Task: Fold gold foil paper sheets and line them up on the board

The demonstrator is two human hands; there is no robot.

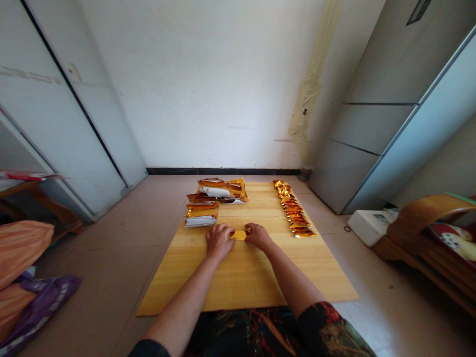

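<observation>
A small golden-yellow foil packet (240,235) lies at the middle of the wooden board (245,277), between my two hands. My left hand (219,240) is closed on its left end, thumb along the near edge. At the other end, the fingers of my right hand (257,235) pinch the packet's right edge. Just beyond my left hand are flat gold and white wrappers (201,213), with a looser pile of brown and gold wrappers (223,188) behind them. To the right, a column of shiny gold packets (295,210) runs along the board's right side.
A white wall (208,99) with a dark skirting strip stands behind the board. On the right are a grey refrigerator (372,99), a white box (372,225) and a wooden armrest (427,213). Orange and purple bags (44,297) lie at the left.
</observation>
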